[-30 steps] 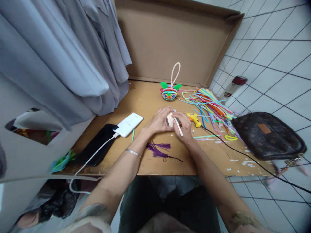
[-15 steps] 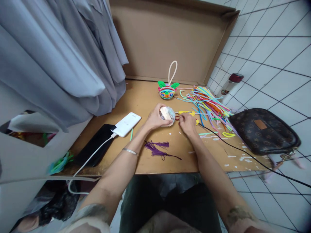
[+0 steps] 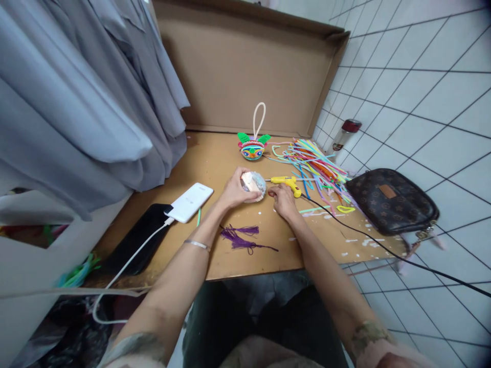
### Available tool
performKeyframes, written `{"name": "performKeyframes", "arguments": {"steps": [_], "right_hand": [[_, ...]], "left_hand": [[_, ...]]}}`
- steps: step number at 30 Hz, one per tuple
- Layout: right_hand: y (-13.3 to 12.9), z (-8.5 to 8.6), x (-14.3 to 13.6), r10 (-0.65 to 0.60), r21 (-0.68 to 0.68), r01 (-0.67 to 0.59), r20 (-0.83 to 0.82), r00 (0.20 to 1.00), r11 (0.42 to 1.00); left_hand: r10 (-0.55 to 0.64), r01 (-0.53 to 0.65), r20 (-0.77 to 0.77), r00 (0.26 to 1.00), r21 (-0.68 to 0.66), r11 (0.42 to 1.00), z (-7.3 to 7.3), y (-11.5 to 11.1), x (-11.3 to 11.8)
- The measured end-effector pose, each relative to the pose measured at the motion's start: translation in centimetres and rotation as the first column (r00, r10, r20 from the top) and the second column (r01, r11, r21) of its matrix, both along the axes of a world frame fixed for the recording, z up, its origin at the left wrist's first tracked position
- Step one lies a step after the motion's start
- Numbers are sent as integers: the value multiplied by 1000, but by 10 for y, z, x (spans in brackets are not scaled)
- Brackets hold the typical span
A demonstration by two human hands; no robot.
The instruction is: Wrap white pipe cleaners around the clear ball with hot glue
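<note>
My left hand is closed around the side of a round, whitish-blue fuzzy piece with a pale cream block on its upper face. Just right of it, my right hand is low over the table with its fingers curled in; what they pinch, if anything, cannot be made out. Beyond those fingers lies a yellow glue gun, its nozzle towards the round piece and its black cord trailing right. Nearer me lie purple tassels.
A colourful animal-head ornament with a white loop stands behind. Pipe cleaners are heaped right of it, near a brown patterned pouch and a red-capped bottle. A white power bank and black phone lie left; cardboard stands behind.
The view has shifted, so most things appear further left. My right hand has drawn slightly away from the round piece, showing more of the glue gun. Red loops by its fingertips are no longer visible.
</note>
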State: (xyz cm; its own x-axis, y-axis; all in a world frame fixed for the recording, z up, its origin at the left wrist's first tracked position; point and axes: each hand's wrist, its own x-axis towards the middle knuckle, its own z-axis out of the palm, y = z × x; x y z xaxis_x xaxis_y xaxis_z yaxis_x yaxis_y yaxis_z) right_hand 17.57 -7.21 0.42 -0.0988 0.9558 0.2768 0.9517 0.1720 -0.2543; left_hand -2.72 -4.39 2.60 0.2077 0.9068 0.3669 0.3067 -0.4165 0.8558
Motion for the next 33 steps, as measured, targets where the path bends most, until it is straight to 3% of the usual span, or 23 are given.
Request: {"name": "performKeyframes", "arguments": {"steps": [4, 7, 11, 13, 15, 17, 20, 25, 30, 33], "right_hand": [[-6, -10, 30, 92, 94, -88, -39, 995, 992], [-13, -8, 51, 42, 142, -48, 46, 998, 989], [-16, 11, 63, -94, 210, 87, 27, 995, 974], [-11, 25, 61, -205, 184, 193, 47, 978, 964], [-3, 37, 55, -260, 63, 254, 116, 959, 965], [8, 44, 48, -344, -126, 371, 198, 918, 920], [20, 47, 40, -399, -218, 442, 215, 892, 870], [23, 53, 43, -453, -184, 480, 171, 875, 858], [5, 66, 51, -591, -55, 592, 31, 806, 804], [-7, 61, 45, -604, -97, 602, 11, 797, 793]], "left_hand": [[8, -7, 23, 1000, -26, 1000, 1, -1, 0], [0, 1, 27, 1000, -31, 1000, 3, -3, 0], [6, -6, -5, 1000, -33, 999, 7, -7, 1], [6, -7, -29, 1000, -27, 1000, 9, -8, 1], [2, -3, -45, 999, -22, 1000, 9, -9, 1], [-6, 5, -39, 999, -24, 1000, 9, -10, 1], [-26, 26, -5, 1000, -39, 999, 7, -10, 0], [-31, 31, 9, 999, -51, 998, 8, -11, -1], [-27, 26, -14, 1000, -52, 998, 12, -13, -1], [-29, 29, -10, 1000, -47, 998, 10, -13, -1]]}}
